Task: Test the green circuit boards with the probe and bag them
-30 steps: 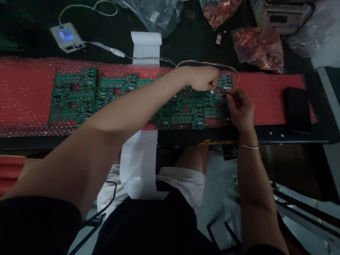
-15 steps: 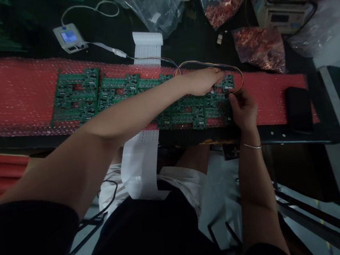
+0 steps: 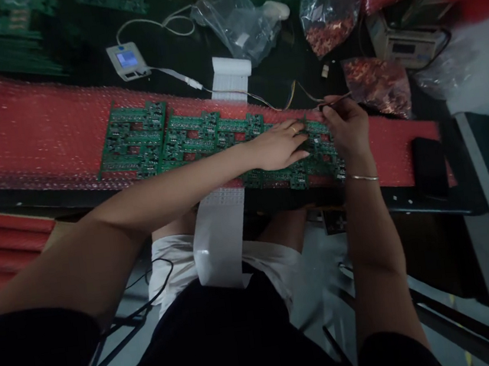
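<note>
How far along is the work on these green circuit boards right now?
Done: the pictures show no mark telling which boards are finished. In hand: the left hand lies flat on the right-hand circuit boards, while the right hand pinches a thin wire lead over their far edge. Left: the boards at the left lie untouched on the red bubble wrap.
</note>
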Motion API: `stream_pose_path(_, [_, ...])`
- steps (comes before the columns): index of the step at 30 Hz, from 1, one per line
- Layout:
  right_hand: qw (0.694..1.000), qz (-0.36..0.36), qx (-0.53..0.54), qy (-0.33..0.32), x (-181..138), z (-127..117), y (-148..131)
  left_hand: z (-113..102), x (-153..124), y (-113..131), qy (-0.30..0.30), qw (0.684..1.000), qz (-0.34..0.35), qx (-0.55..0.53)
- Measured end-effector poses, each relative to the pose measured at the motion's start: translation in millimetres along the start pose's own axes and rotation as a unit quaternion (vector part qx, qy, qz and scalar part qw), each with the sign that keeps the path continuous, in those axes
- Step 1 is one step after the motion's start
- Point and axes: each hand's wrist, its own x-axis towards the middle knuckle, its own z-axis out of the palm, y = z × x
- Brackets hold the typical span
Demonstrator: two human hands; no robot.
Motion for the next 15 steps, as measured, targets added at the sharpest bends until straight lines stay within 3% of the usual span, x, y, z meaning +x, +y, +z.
stream_pose_path(7, [0.985,-0.028,-0.155,-0.073,13,26,7,-23,-118,-25,0.087,0.995,-0.011,-0.044])
stream_pose_path(11, [0.951,-0.073,-0.284,-0.099,11,30,1,-22,-170,-17,0.110,0.989,-0.049,-0.091])
stream_pose_path(15, [0.936,-0.083,-0.325,-0.105,9,35,1,-13,-204,-1,0.160,0.976,-0.105,-0.105])
